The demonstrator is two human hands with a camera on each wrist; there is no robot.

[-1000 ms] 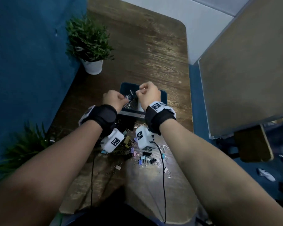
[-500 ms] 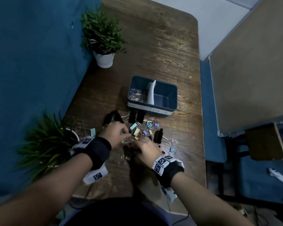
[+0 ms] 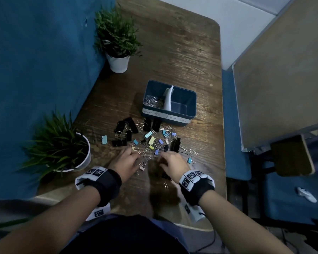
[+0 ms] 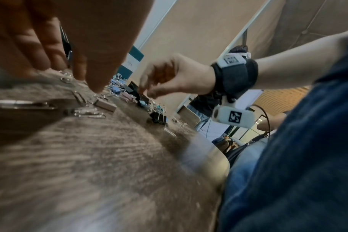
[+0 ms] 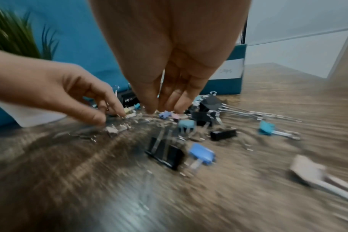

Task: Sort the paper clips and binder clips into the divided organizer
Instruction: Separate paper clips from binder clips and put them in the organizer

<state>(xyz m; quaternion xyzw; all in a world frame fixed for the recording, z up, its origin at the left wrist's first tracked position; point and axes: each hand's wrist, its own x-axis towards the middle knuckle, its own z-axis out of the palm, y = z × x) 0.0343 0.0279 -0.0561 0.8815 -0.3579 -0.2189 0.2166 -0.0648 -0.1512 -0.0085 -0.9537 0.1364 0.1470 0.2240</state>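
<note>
The dark blue divided organizer (image 3: 191, 99) stands on the wooden table, labelled for paper clips on the left and binder clips on the right. Silver paper clips (image 3: 153, 102) fill its left compartment; the right one shows only bare floor. In front of it lies a mixed pile of binder clips (image 3: 151, 141) in black and pastel colours, with loose paper clips (image 4: 89, 113) among them. My left hand (image 3: 130, 153) (image 5: 109, 115) reaches down with spread fingertips touching small clips. My right hand (image 3: 162, 158) (image 5: 159, 109) points down into the pile, thumb and fingertips close together; anything between them is hidden.
A potted plant (image 3: 117, 39) stands at the back left and another (image 3: 57, 145) at the near left, close to my left wrist. A blue wall (image 3: 35, 70) borders the left side. The table's right edge (image 3: 222, 125) drops off beside a board partition (image 3: 283, 70).
One second ago both hands were up over the organizer's left compartment. They have since come back down to the near side of the pile and now work among the clips.
</note>
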